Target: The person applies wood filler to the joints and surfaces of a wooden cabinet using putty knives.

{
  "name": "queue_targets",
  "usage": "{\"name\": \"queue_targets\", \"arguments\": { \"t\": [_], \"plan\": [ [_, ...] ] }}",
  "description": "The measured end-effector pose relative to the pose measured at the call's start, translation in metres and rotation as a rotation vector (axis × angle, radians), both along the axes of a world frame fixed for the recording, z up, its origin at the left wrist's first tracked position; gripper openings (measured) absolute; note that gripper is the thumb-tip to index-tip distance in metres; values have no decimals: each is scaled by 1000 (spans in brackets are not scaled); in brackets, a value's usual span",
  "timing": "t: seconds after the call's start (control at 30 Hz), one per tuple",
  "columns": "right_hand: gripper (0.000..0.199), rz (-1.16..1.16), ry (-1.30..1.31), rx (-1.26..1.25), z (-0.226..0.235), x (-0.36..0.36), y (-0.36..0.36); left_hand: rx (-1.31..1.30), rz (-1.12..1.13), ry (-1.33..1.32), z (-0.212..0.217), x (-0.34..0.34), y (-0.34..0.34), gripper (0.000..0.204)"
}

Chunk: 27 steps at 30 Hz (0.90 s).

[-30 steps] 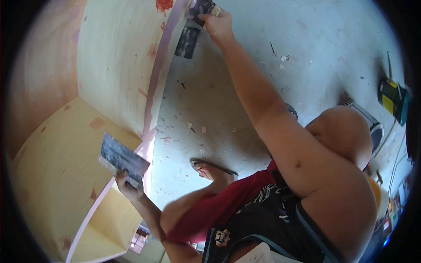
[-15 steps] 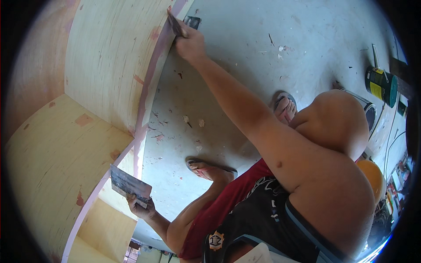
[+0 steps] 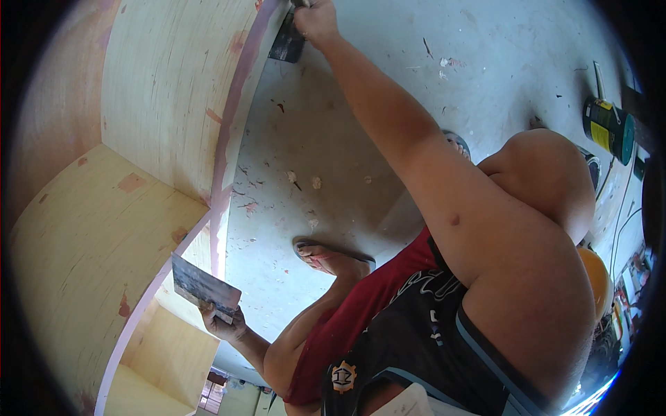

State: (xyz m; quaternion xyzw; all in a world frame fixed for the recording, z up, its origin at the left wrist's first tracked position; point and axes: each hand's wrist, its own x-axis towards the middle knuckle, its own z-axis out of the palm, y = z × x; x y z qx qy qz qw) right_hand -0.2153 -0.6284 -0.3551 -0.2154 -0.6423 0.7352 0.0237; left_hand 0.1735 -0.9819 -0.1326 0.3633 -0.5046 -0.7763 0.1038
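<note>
At the upper edge of the view, my right hand [image 3: 317,24] is closed around a tool, partly cut off by the frame. A dark flat blade [image 3: 286,40] hangs beside it, and the tool looks like a putty knife. It is close to the pinkish filled edge [image 3: 236,104] of a pale plywood cabinet [image 3: 159,83]. Lower left, my left hand [image 3: 223,324] grips a wide, flat metal putty knife [image 3: 206,286] with grey and pinkish smears. That blade is held tilted near the cabinet's lower front edge.
Bits of debris [image 3: 316,183] lie scattered on the grey floor [image 3: 361,97]. My sandalled feet [image 3: 326,258] stand beside the cabinet. A dark green can [image 3: 608,130] with a yellow label is at the right, with cables [image 3: 619,229] and something rounded and orange [image 3: 595,277] lower down.
My right hand has moved up and slightly right, away from the cabinet edge, and its dark blade now shows below it. My left hand and its putty knife are almost unmoved.
</note>
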Motion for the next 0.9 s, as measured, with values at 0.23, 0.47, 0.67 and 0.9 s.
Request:
{"name": "queue_targets", "arguments": {
  "t": [0.23,0.47,0.67,0.9],
  "plan": [
    [46,-31,177,103,-24,47,-64,-4,34,18,4,12,-5,61],
    [46,-7,105,50,0,107,-117,49,40,111,2,22,-22,59],
    [26,-4,-99,-331,-3,123,-102,170,60,153,-3,14,-31,59],
    [16,-98,-122,-306,14,110,-118,-47,-114,23,-40,44,-86,60]
  ]
}}
